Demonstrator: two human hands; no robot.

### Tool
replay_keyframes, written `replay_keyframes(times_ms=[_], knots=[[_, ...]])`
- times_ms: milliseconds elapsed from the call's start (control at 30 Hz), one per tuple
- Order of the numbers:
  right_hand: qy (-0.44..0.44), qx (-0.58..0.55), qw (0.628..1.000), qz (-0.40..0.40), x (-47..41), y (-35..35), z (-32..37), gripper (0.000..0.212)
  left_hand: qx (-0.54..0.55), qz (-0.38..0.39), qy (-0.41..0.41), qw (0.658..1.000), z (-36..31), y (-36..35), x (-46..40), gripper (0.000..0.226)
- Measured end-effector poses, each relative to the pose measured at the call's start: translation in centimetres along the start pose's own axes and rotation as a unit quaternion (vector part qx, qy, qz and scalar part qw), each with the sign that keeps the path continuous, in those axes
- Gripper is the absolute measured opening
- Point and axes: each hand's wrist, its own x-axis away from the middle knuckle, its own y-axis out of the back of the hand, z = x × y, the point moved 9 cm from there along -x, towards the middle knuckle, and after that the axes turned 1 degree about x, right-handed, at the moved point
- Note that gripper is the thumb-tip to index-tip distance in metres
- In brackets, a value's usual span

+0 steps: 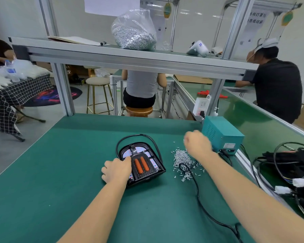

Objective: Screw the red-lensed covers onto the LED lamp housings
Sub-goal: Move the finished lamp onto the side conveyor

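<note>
Green matting covers the worktop [60, 172] of an assembly station framed in aluminium, with a shelf [130, 57] overhead carrying a clear bag of screws [133, 32]. Other people sit at neighbouring benches beyond.

At the middle of the worktop lies the lamp housing [144, 163], black, with two red lenses [141, 164] side by side down its centre and white LED panels around them. The left hand [117, 170] rests on the housing's left edge, its fingers [127, 159] curled over the rim and touching the part just left of the lenses.

The right hand [197, 143] is blurred and raised above the worktop, fingers drawn in toward the palm; whether they pinch anything I cannot tell. Just below and to the left of those fingers lies a loose pile of screws [182, 159], with a black cable [198, 193] running through it. Close behind the right fingers stands a teal power box [221, 134].
</note>
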Motion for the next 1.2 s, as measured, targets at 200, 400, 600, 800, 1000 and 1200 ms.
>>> replay_keyframes(times_ms=[200, 400, 600, 800, 1000, 1200], knots=[[0.047, -0.007, 0.987, 0.154, -0.3, -6.6, 7.6, 0.023, -0.014, -0.031, -0.009, 0.999, -0.3, 0.4, 0.8, 0.048], [0.028, -0.046, 0.983, 0.177, -0.2, -8.1, 8.0, 0.009, -0.035, -0.068, -0.019, 0.997, -0.2, 0.7, 1.2, 0.038], [-0.017, -0.385, 0.902, 0.194, 1.8, -6.7, 7.9, 0.034, 0.006, -0.104, -0.019, 0.994, 0.1, 0.8, 1.3, 0.033], [-0.009, -0.523, 0.809, 0.268, 5.5, -8.1, 8.8, 0.025, 0.112, -0.105, -0.042, 0.987, 0.2, 0.6, 1.3, 0.029], [0.035, -0.624, 0.773, 0.111, 7.1, -5.9, 8.0, 0.031, 0.391, 0.001, -0.113, 0.914, -1.5, -0.3, 2.2, 0.021], [0.055, -0.697, 0.714, 0.041, 8.0, -0.6, 7.0, 0.028, 0.611, 0.217, -0.084, 0.757, -5.8, -0.3, 4.2, 0.071]])
